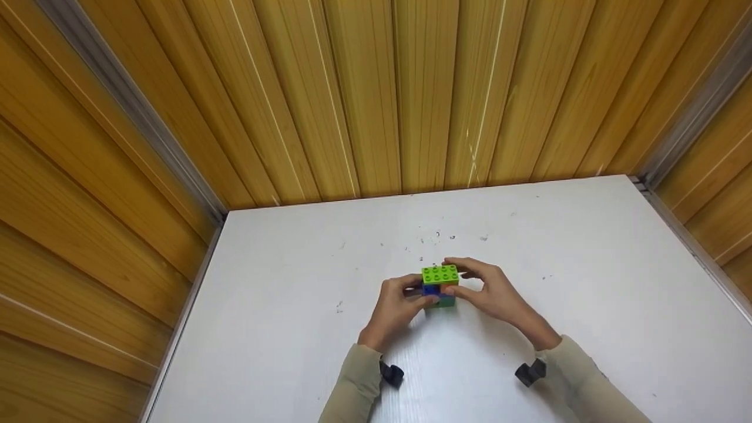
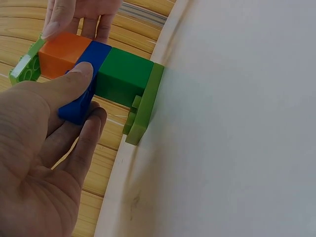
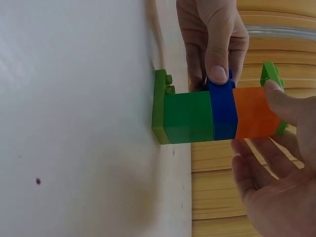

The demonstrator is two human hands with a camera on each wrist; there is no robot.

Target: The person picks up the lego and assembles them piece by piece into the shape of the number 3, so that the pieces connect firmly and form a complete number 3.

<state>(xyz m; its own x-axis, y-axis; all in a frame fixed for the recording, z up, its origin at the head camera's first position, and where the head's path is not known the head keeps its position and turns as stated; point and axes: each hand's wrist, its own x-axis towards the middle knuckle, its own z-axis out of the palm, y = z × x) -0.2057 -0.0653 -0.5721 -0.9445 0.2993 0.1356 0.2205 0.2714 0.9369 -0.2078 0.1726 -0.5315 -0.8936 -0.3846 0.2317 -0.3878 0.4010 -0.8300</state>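
A small tower of toy bricks stands on the white table between both hands. From the bottom up it has an olive-green plate (image 3: pixel 159 108), a green brick (image 3: pixel 190 118), a flat blue brick (image 3: pixel 223 116), an orange brick (image 3: pixel 254 114) and a lime-green studded plate (image 1: pixel 439 274). The left hand (image 1: pixel 396 308) pinches the overhanging blue brick between thumb and fingers. On the other side, the right hand (image 1: pixel 493 294) grips the orange brick, its thumb near the lime plate's edge. The lime plate and the blue brick overhang leftward, above the olive plate's bare studs.
The white tabletop (image 1: pixel 282 294) has scattered dark scuffs and specks. Yellow wood-patterned panels (image 1: pixel 376 100) rise along its back and sides, with metal strips at the corners. Each wrist carries a black camera mount (image 1: pixel 392 374).
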